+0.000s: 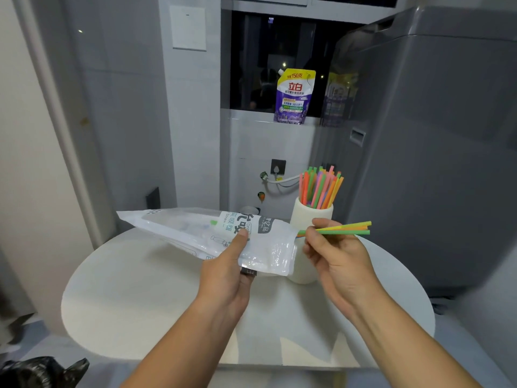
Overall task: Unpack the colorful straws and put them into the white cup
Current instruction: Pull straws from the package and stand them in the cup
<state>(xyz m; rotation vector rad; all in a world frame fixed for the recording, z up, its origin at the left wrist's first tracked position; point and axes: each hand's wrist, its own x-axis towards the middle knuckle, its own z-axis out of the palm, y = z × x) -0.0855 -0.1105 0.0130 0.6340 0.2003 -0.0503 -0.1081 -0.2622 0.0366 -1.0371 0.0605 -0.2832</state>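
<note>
Presently a person works at a round white table (126, 289). Item one, the left hand (223, 273): it grips a clear printed plastic bag (190, 229) near the bag's right end, thumb pressed on the upper face, fingers curled underneath. The bag is held clear of the table top, roughly level. Item two, the right hand (333, 253): it pinches a small bunch of loose straws (349, 228) between thumb and fingertips; green, yellow and orange. These lie almost level, long ends sticking out to the right, short ends reaching the bag's right edge; whether they touch it or sit inside it cannot be told. Item three, the white cup (307, 215): upright on the far right part of the table, directly behind the bag's end and the right hand, which hide part of its wall. A larger bundle of straws (321, 189) stands in the cup, fanned out above the rim in pink, orange, green and yellow. The pinched straws cross in front of the cup's upper wall; none of them is in it. Surroundings: a grey washing machine (433, 135) just right of the table; a purple and yellow detergent pouch (295, 96) on the window ledge (251, 119) behind; a black rubbish bag (42, 371) on the floor, lower left
</note>
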